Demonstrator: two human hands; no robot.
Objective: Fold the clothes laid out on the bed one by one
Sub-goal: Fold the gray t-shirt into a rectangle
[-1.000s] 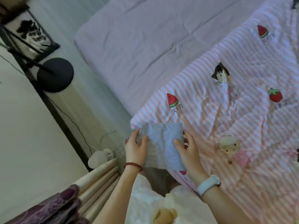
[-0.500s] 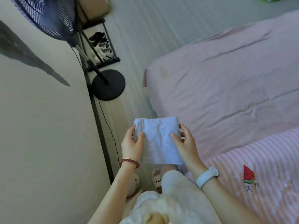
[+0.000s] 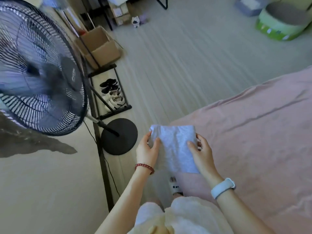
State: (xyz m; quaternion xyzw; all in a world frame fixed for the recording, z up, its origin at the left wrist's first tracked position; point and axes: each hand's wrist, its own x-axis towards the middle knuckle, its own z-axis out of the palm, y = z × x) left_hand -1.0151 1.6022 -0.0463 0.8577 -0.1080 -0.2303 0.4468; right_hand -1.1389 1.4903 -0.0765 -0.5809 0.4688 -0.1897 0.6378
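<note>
Now both hands hold a folded grey garment [image 3: 175,147] in the air at the corner of the bed [image 3: 253,132].

Each hand pinches one side edge of the cloth: the left hand [image 3: 146,151], with a red bead bracelet [image 3: 144,167] on its wrist, has its thumb on the front near the top corner; the right hand [image 3: 202,154], above a white wristband [image 3: 222,187], grips the opposite edge. Pink sheet covers the bed. A standing fan [image 3: 40,68] and its round black base [image 3: 119,136] sit to the left, on the floor.
</note>
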